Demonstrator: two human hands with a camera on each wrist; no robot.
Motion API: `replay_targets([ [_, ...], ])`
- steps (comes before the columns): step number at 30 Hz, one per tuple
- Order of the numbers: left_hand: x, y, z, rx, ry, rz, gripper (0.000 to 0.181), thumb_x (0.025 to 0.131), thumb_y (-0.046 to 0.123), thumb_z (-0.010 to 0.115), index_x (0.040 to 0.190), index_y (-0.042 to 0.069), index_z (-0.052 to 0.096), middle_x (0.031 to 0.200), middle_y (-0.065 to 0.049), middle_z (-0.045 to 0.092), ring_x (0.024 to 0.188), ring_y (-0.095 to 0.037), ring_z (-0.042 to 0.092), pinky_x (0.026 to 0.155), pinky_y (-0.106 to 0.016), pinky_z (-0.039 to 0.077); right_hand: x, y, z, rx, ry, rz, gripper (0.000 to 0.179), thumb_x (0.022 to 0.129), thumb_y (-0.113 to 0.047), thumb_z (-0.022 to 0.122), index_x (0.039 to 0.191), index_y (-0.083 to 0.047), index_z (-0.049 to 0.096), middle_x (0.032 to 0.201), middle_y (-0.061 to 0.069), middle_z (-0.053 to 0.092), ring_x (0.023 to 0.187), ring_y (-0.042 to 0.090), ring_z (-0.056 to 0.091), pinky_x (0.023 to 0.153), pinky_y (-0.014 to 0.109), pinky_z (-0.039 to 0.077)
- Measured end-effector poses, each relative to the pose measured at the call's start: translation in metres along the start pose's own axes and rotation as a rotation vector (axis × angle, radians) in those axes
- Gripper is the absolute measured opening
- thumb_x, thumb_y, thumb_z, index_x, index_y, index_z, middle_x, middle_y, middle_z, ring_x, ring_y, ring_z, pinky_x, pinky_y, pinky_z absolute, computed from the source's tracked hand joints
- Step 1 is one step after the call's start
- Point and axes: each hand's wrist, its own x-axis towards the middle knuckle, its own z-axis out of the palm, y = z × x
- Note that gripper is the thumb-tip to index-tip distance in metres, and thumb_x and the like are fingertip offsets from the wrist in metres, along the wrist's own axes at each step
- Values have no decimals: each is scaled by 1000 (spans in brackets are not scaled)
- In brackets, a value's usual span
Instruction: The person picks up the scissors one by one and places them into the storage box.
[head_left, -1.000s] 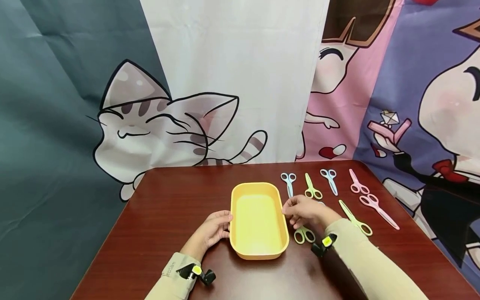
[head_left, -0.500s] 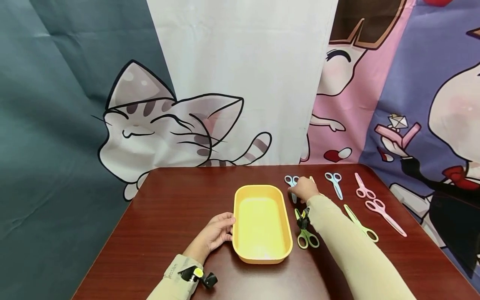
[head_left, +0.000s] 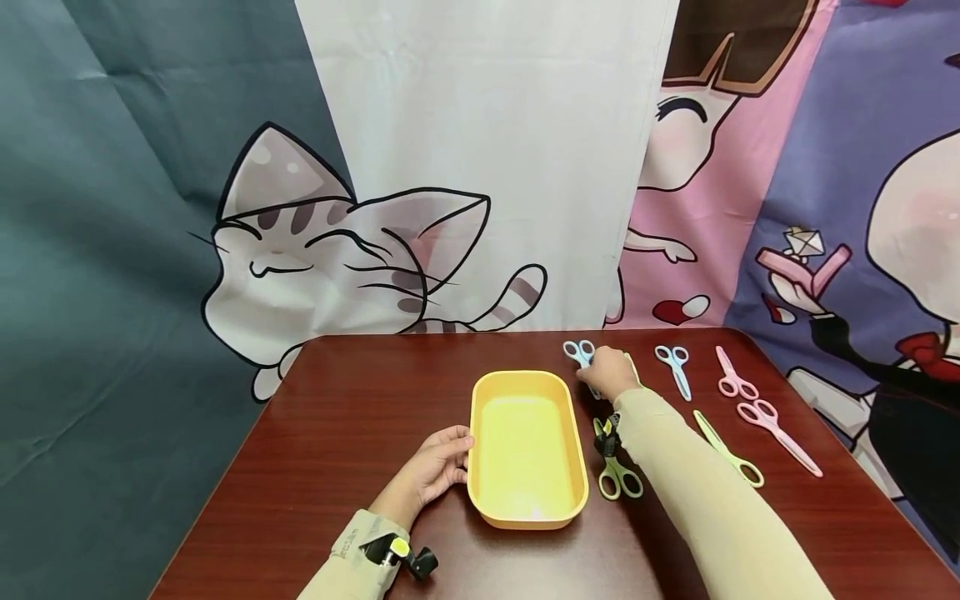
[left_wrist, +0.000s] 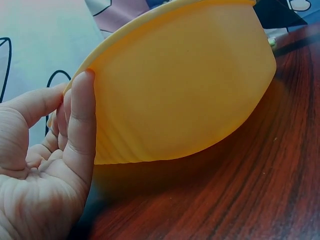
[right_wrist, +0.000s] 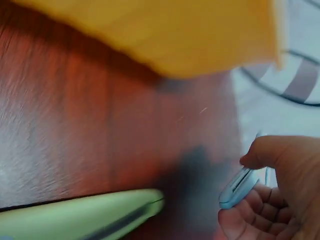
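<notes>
At the glossy red-brown table (head_left: 360,433), the left hand (head_left: 433,468) pinches the left rim of the yellow rectangular plastic tray (head_left: 529,450). Toward the far edge, arm outstretched, the right hand (head_left: 611,373) pinches pale-blue plastic scissors (head_left: 581,359), handles pointing away.

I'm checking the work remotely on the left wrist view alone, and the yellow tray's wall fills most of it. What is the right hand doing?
Observer: The right hand pinches a pair of light blue scissors at the blade end.
Operator: Is anything lying inside the tray? I only see its outside.
Observer: No. From the head view the floor of the yellow tray shows, and nothing lies on it.
Operator: And what is over toward the right edge of the table?
Observer: Two pairs of pink scissors lie close together near the right edge of the table.
</notes>
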Motion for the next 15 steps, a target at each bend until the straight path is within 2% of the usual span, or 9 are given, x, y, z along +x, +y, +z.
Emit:
replay_targets([
  [4,0,0,-1,0,-1,8,19,105,3,45,95,14,57,78,2,65,62,-6,63,53,-20,56,-4,-24,-18,93,13,-130,20,81,-23,69,68,-10,61,57,1,56,51,18,54,50,32,45],
  [8,-1,0,-1,-3,1,15,20,105,3,44,95,14,57,78,2,65,62,-6,63,53,-20,55,-13,-53,-27,143,-49,-319,10,81,-20,71,80,-12,66,64,-2,60,56,15,53,54,29,44],
  [10,-2,1,0,-2,-5,15,20,106,3,44,95,14,57,78,2,65,63,-6,63,53,-20,56,-19,-65,-27,113,-86,-425,7,82,-19,71,82,-13,67,67,-3,60,58,13,51,55,28,43],
  [13,-2,1,2,-3,-14,14,21,106,3,43,95,15,57,79,2,65,63,-7,64,54,-21,56,-28,-76,-22,13,-116,-597,5,81,-17,72,83,-15,67,74,-5,58,64,12,48,60,28,42],
  [15,-2,0,3,-3,-19,11,22,106,3,42,95,15,57,79,3,65,63,-6,64,54,-21,56,-33,-81,-18,-66,-130,-674,6,80,-19,72,83,-17,67,77,-7,57,68,11,49,63,28,44],
])
